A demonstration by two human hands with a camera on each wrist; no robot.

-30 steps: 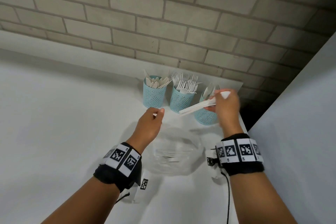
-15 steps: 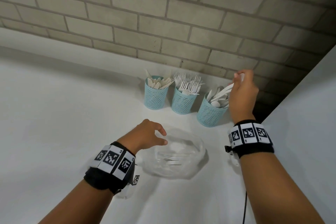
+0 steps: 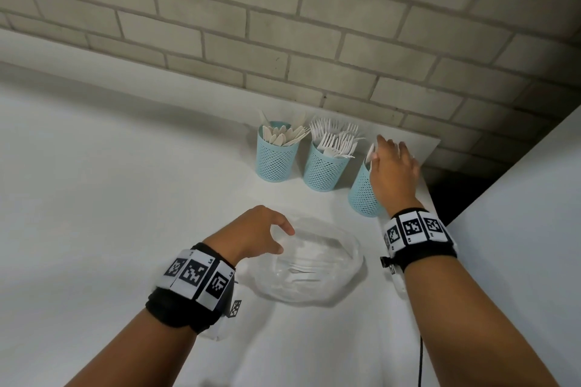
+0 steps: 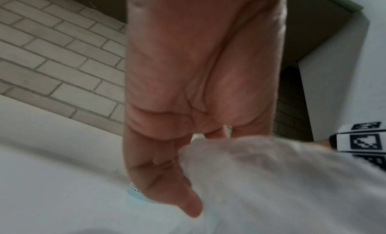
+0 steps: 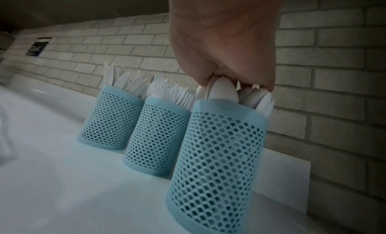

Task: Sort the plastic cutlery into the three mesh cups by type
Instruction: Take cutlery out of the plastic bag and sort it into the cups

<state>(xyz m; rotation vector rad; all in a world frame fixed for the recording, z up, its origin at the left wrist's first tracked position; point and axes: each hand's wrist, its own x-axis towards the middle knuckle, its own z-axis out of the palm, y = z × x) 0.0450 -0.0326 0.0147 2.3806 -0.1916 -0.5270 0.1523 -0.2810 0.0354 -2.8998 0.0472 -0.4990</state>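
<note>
Three light-blue mesh cups stand in a row near the wall: knives in the left cup, forks in the middle cup, spoons in the right cup. My right hand sits over the right cup. In the right wrist view its fingers curl round the bowls of the white spoons standing in that cup. My left hand is at the left edge of a clear plastic bag on the table. Its thumb and curled fingers pinch the crinkled bag.
A brick wall runs right behind the cups. The white table ends just right of the spoon cup at a dark gap. Beyond the gap a white panel rises. A black cable hangs from my right wrist.
My right hand carried a bundle of spoons to the right cup and lowered them in. My left hand dropped from mid-air onto the bag's edge.
</note>
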